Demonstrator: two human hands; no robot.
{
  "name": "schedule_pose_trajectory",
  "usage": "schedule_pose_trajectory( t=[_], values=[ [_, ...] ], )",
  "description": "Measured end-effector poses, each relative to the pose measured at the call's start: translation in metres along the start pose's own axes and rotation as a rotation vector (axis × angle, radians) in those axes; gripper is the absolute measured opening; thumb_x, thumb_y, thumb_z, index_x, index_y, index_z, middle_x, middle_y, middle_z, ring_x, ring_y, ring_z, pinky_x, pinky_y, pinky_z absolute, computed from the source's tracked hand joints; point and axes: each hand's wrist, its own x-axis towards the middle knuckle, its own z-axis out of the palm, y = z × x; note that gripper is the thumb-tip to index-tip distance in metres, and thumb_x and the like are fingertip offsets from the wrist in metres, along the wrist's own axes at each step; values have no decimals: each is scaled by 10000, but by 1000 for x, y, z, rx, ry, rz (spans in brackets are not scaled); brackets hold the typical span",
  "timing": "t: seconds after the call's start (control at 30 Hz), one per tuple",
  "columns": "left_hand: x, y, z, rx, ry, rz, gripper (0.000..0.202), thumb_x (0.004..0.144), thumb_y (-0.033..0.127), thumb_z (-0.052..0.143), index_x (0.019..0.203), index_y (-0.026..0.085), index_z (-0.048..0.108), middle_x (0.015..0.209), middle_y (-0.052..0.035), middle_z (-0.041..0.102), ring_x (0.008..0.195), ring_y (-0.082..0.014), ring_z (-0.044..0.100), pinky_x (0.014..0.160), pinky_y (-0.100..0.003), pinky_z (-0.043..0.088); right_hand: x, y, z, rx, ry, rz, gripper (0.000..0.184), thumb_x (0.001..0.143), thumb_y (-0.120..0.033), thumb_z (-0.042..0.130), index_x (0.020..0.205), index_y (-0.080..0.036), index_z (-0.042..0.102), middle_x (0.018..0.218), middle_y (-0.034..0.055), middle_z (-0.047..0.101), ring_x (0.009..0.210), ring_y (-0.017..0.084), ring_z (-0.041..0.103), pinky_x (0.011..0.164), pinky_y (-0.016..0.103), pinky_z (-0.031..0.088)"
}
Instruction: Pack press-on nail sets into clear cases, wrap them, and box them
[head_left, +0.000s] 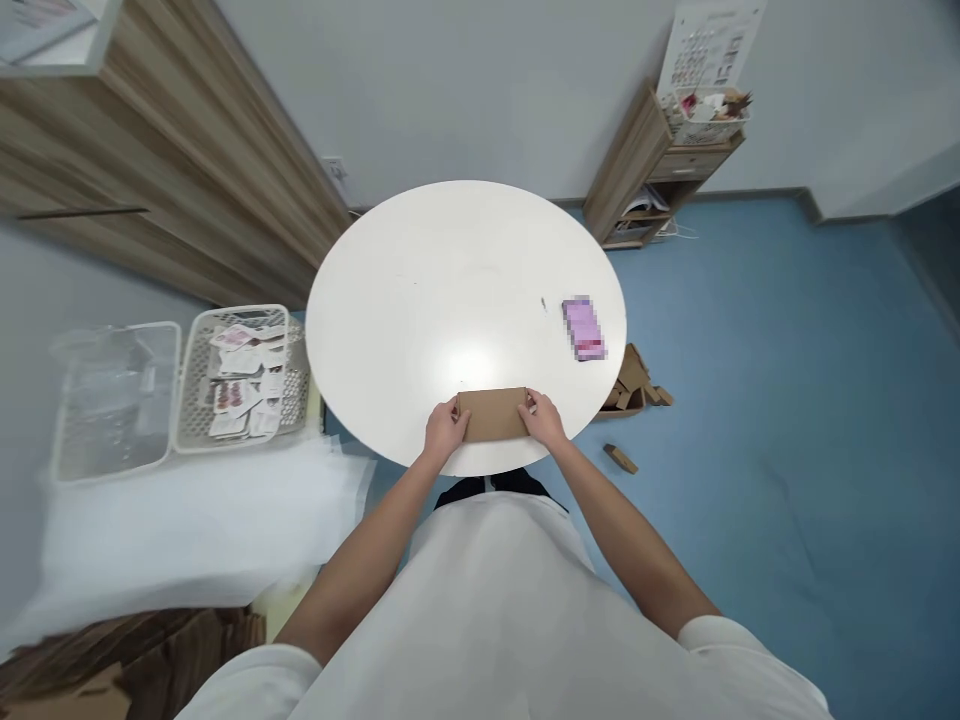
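A flat brown cardboard box lies level at the near edge of the white oval table, its long side running left to right. My left hand grips its left end, thumb on top and fingers curled behind the edge. At the opposite end, my right hand holds the box the same way. The undersides of both grips are hidden. Whether the box contains anything cannot be seen.
On the white table lies a blurred purple phone-like item. Left stand a white basket of small packets and a clear bin. A carton of cardboard pieces sits on the floor at right, near a small cabinet.
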Motion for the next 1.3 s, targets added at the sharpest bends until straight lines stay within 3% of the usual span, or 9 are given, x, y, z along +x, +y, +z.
schedule_pose_trajectory(
  t=[0.17,0.37,0.5,0.63,0.87,1.03,1.17,1.3],
  values=[
    [-8,8,16,-29,-18,-29,429,762,372,464,1128,150,497,946,-100,555,815,-202,542,689,-301,412,-28,8,-1,-40,73,96,432,755,-394,472,1144,-207,493,963,74,565,858,197,531,714,306,401],
    [-19,38,38,-149,-215,-60,593,763,554,403,1193,149,452,883,-76,584,816,-201,551,679,-288,403,-68,38,-38,50,141,223,437,780,-453,409,1136,-215,498,900,47,589,856,201,533,714,307,393],
    [-21,71,58,-134,-325,11,641,745,593,403,1217,161,446,878,-74,590,803,-199,556,675,-286,401,-86,64,-65,56,212,221,470,788,-464,383,1187,-227,460,923,46,576,850,197,532,723,315,392],
    [-19,116,97,-115,-369,83,659,722,590,445,1224,164,439,918,-84,599,824,-203,563,684,-284,400,-96,105,-96,52,309,232,500,794,-473,370,1226,-228,424,1010,68,550,887,208,523,764,339,391],
    [-13,204,188,-134,-465,160,621,730,538,492,1211,151,432,936,-93,602,810,-187,574,699,-289,421,-101,192,-171,163,438,291,570,777,-512,397,1271,-230,373,1111,99,518,986,239,505,825,375,383],
    [-12,254,231,-189,-503,241,411,748,451,519,1050,173,538,1085,-94,583,977,-201,541,828,-313,409,-100,229,-207,298,542,237,509,767,-508,416,1179,-210,444,1248,95,450,1152,230,409,935,386,326],
    [-13,271,241,-76,-498,317,405,715,431,564,1036,184,556,1131,-88,571,929,-217,565,847,-353,408,-96,243,-210,306,617,245,440,776,-484,403,1086,-187,502,1297,107,399,1222,222,336,989,391,269],
    [-11,262,231,-57,-500,300,413,710,434,568,1041,187,563,1162,-103,554,1039,-250,528,847,-350,420,-87,252,-207,325,559,225,428,779,-460,397,1102,-194,489,1237,104,454,1167,223,403,952,398,322]
  ],
)
